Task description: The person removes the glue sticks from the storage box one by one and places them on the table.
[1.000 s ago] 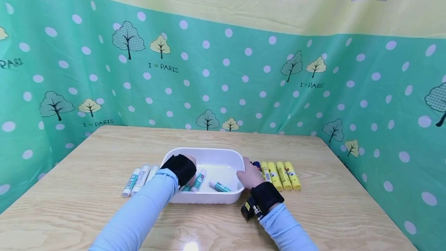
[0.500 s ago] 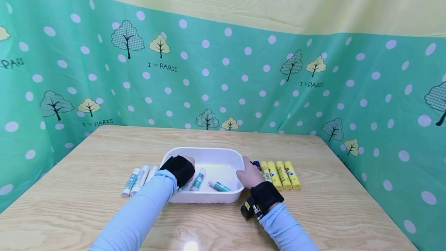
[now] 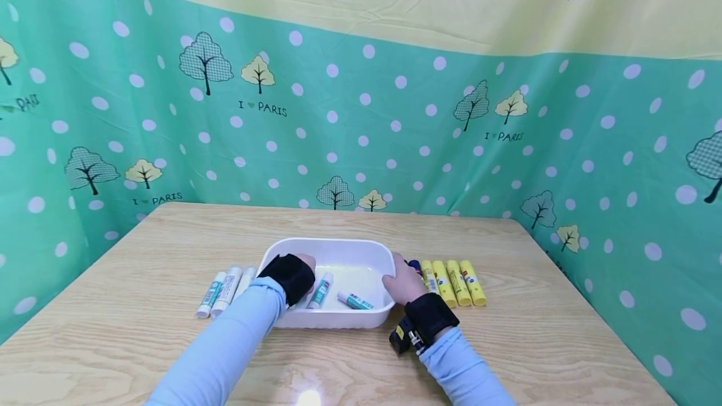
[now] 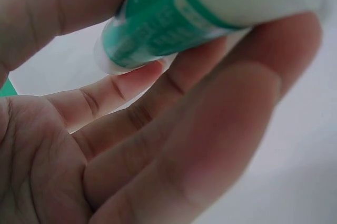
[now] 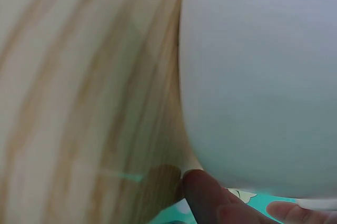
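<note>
My left hand (image 3: 307, 263) reaches into a white plastic basin (image 3: 355, 319). In the left wrist view its thumb and fingers pinch a green-and-white glue stick (image 4: 158, 23); the head view hides that stick behind the wrist. Two more glue sticks, one tilted (image 3: 321, 291) and one lying nearly level (image 3: 355, 301), are in the basin to the right of this hand. On the basin's right side, my right hand (image 3: 405, 282) grips the rim, thumb on the inside. The right wrist view shows the basin's outer wall (image 5: 258, 76) and some fingertips (image 5: 205, 190) under its edge.
Left of the basin, several white-and-green glue sticks (image 3: 211, 296) lie side by side, partly behind the left sleeve. Right of it is a row of yellow glue sticks (image 3: 458, 284) with a dark-blue-ended one (image 3: 415, 266). A patterned curtain (image 3: 361, 111) hangs behind the wooden table (image 3: 507, 356).
A glue stick seen beside the left hand in the basin a second ago is now out of sight in the head view. The left hand has shifted slightly left; the right hand has stayed put.
</note>
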Tool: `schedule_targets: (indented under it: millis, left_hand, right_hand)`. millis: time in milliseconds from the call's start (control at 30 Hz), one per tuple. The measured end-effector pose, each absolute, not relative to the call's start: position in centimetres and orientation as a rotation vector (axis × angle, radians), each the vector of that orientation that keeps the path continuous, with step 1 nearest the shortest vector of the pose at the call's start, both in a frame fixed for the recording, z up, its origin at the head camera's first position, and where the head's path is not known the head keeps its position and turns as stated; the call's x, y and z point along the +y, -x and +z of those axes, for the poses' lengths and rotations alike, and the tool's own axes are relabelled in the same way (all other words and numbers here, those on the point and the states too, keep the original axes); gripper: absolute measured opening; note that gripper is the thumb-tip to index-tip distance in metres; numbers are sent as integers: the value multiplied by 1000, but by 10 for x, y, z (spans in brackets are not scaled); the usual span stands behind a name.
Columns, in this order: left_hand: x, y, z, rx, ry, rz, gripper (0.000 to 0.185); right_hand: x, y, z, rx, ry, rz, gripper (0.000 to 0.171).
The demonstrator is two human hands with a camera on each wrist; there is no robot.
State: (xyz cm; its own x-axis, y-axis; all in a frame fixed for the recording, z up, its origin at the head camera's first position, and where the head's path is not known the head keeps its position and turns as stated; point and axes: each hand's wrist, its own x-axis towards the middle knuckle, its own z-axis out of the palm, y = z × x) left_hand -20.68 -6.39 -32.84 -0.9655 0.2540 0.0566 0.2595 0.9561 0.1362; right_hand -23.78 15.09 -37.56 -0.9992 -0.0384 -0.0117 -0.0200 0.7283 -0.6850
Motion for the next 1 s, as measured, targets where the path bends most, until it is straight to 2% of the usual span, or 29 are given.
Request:
schedule_targets:
  millis: [1000]
  left_hand:
    - [-64,208,-329,-3079,397,-283,9]
  right_hand:
    - [150,236,-375,2886,38,-1152,52]
